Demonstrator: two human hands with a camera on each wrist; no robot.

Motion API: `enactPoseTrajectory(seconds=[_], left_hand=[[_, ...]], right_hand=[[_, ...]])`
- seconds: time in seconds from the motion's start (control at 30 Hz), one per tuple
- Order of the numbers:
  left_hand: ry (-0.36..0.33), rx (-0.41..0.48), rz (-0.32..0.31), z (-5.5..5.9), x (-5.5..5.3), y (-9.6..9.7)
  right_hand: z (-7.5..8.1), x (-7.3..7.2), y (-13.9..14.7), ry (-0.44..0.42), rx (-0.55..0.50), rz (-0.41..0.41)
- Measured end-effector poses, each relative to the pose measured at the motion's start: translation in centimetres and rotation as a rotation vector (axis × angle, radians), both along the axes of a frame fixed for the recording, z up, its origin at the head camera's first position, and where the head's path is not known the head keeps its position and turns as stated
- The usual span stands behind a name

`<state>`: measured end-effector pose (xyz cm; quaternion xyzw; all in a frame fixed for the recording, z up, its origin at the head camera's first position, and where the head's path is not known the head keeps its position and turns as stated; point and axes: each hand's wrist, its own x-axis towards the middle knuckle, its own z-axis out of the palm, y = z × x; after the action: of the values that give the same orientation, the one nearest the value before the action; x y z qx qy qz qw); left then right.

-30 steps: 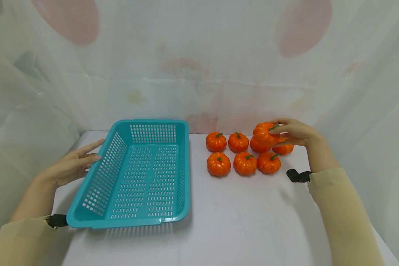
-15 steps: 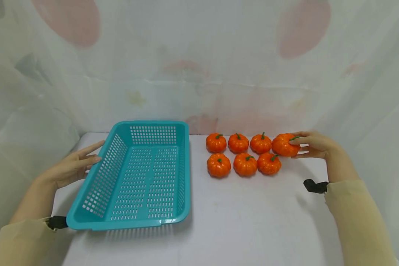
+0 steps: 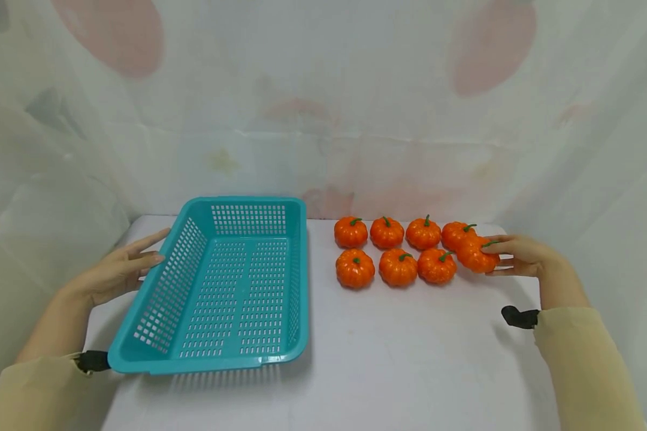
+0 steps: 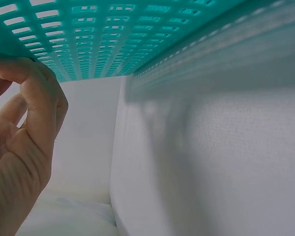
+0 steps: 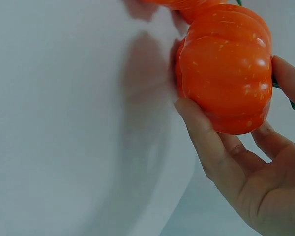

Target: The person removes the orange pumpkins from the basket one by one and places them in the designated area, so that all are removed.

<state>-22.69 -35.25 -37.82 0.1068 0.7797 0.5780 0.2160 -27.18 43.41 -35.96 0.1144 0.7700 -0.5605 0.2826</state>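
Note:
My right hand [image 3: 523,254] grips a small orange pumpkin [image 3: 477,255] with a green stem at the right end of the pumpkins. In the head view this pumpkin overlaps the rear right one [image 3: 455,235]. The right wrist view shows the held pumpkin [image 5: 226,69] between thumb and fingers. On the left, my left hand [image 3: 113,269] holds the left side of a turquoise perforated basket [image 3: 299,287], its fingers at the rim. In the left wrist view those bent fingers [image 4: 37,93] reach up to the basket wall [image 4: 103,39]; the fingertips are partly hidden.
Several more pumpkins stand in two rows on the white table [image 3: 399,353], between basket and right hand; one is the front left pumpkin [image 3: 354,268]. Pale patterned curtains [image 3: 323,108] hang behind and at both sides.
My right hand has carried its pumpkin rightward, from over the back row, then slightly toward the front beside the front row. The left hand and basket stay put.

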Motion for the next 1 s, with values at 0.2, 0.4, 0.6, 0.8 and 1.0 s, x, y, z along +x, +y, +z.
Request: enactPoseTrajectory(seconds=[0.2, 0.4, 0.6, 0.8, 1.0], left_hand=[[-0.003, -0.008, 0.001, 0.0, 0.0, -0.1], [-0.011, -0.038, 0.016, -0.3, -0.2, 0.0], [-0.003, -0.013, 0.001, -0.2, -0.2, -0.2], [-0.008, 0.014, -0.011, 0.0, -0.2, -0.1], [-0.011, 0.014, -0.011, 0.0, -0.1, -0.1]], right_hand=[[-1.4, 0.2, 0.3, -0.039, -0.013, -0.013], [-2.3, 0.4, 0.4, -0.04, 0.001, -0.016], [-2.7, 0.6, 0.5, -0.054, -0.011, -0.027], [-2.9, 0.6, 0.4, -0.061, -0.006, -0.037], [-3.0, 0.6, 0.6, -0.062, -0.041, -0.024]])
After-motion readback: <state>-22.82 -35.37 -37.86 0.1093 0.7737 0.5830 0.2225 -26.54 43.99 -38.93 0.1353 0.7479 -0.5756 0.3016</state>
